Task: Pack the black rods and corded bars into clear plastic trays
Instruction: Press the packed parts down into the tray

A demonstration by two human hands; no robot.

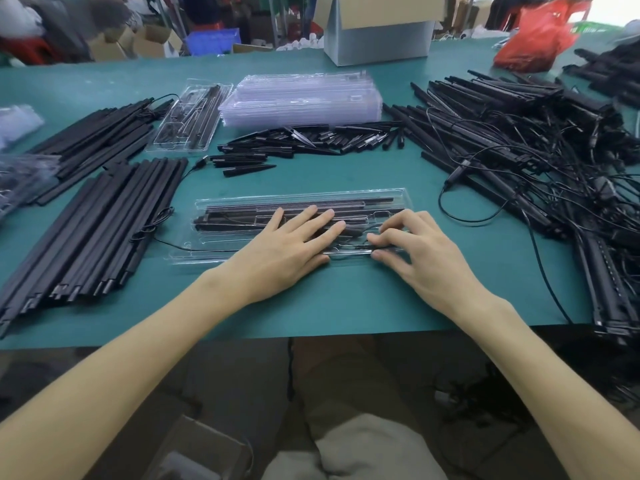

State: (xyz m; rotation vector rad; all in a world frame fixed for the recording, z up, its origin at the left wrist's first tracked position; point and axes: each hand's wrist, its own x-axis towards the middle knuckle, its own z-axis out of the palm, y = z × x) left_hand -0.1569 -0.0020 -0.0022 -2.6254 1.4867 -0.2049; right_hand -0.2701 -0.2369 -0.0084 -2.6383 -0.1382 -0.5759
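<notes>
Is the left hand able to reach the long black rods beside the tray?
Probably yes. The left hand lies flat on the tray, and the rod pile sits right beside it on that side, with only a cord between.

My left hand (287, 244) is covering the middle of the black rods (235, 216) in the clear plastic tray (405, 202). I'm not seeing what the curled fingertips of my right hand (415, 251) are touching. The tangled black corded bars (519, 133) are running off the right edge.
</notes>
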